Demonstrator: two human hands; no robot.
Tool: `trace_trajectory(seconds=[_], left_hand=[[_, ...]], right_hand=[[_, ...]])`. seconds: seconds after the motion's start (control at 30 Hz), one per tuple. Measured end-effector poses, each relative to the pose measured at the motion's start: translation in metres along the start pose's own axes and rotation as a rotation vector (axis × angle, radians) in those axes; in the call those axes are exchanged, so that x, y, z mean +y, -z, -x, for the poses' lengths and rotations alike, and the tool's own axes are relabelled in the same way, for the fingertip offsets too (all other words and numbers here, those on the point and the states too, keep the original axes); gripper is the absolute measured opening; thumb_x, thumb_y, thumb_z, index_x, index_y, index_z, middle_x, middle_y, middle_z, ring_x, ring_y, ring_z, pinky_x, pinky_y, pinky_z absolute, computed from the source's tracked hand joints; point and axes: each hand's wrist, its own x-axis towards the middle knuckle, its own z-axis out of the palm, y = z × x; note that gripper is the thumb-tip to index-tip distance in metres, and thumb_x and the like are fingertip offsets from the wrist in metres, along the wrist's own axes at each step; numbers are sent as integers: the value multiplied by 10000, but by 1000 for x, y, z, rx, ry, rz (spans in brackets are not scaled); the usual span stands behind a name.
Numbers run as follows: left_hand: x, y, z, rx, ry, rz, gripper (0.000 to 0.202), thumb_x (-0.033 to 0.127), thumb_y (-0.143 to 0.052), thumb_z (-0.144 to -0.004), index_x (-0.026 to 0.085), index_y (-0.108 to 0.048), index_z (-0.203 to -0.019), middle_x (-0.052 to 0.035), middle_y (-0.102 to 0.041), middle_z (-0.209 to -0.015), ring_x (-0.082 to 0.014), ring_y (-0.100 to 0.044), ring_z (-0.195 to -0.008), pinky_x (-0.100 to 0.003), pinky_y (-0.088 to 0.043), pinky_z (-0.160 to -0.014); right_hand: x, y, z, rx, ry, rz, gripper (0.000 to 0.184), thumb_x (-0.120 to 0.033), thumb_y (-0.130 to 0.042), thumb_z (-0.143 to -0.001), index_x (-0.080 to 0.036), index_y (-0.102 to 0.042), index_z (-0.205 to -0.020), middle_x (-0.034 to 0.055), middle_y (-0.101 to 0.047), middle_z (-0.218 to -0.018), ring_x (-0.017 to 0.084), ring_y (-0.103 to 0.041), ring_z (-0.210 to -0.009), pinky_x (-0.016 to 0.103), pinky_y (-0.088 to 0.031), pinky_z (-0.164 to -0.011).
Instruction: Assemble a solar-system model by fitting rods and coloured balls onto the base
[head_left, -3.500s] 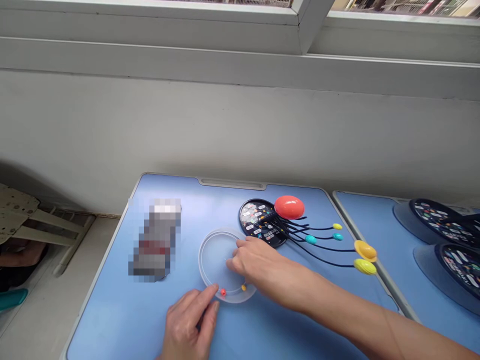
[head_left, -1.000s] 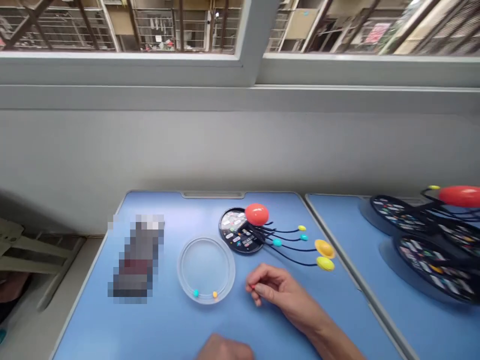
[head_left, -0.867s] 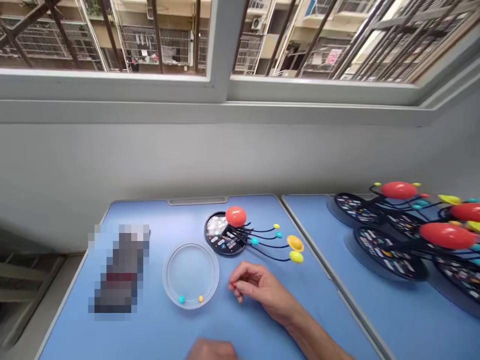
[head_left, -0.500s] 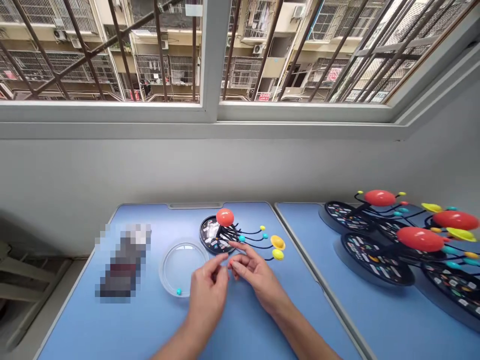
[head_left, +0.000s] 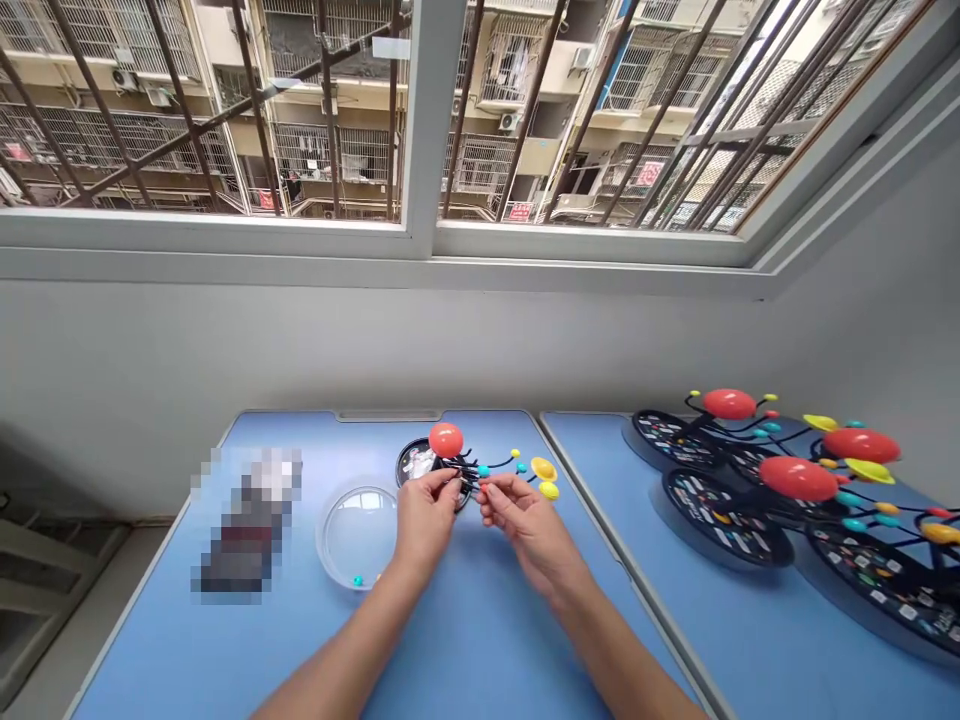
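Note:
On the blue table stands a solar system model [head_left: 446, 440] with a red sun ball, a round black base and several thin black arms tipped with coloured balls. My left hand [head_left: 424, 520] is closed in a pinch at the arms, just in front of the base, seemingly on one thin black arm. Between the thumb and fingertips of my right hand [head_left: 529, 525] is a small red ball [head_left: 484, 488], close to the arms' right side. Both hands partly cover the base and lower arms. Yellow and turquoise planets [head_left: 544, 468] stick out beyond my right fingers.
A clear round dish [head_left: 322, 540] with a turquoise bead [head_left: 358, 580] lies left of my hands. Farther left is a pixelated dark object [head_left: 247, 530]. Several finished-looking models [head_left: 799, 480] crowd the right-hand table, past a seam. A wall and barred window rise behind.
Both hands have moved forward to the model's arms. The red ball in my right hand has come up to them, and my left fingers now pinch at the arms. The view has shifted slightly.

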Motion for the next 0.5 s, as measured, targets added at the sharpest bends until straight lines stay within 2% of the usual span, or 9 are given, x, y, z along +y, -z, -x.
trace_trajectory(seconds=[0.13, 0.3, 0.4, 0.5], left_hand=[[2, 0, 2, 30, -70, -103, 262, 263, -467, -761, 135, -683, -837, -4, -589, -570, -104, -470, -496, -209, -379, -496], [0, -1, 5, 66, -168, -224, 251, 208, -451, -784, 154, -683, -859, -37, -664, -713, -134, -544, -627, -222, -405, -580], [-3, -2, 6, 68, -190, -238, 248, 191, -447, -793, 161, -685, -857, -36, -669, -715, -136, -552, -632, -222, -403, -577], [-4, -3, 7, 65, -192, -243, 252, 182, -441, -801, 168, -687, -848, -36, -674, -730, -140, -562, -644, -224, -406, -581]], right_hand=[[-9, -5, 6, -64, -121, -160, 227, -285, -769, -588, -169, -663, -752, -11, -605, -652, 61, -518, -588, 164, -438, -551], [-18, -9, 10, -60, -257, -252, 230, -215, -790, -557, -191, -670, -752, -11, -626, -705, 45, -535, -608, 142, -457, -607], [-23, -12, 12, -76, -246, -193, 221, -222, -789, -556, -210, -665, -738, -12, -620, -693, 55, -528, -613, 152, -448, -597], [-31, -13, 13, -108, -117, 13, 183, -276, -766, -585, -210, -663, -722, -2, -611, -711, 82, -517, -633, 195, -441, -603]])
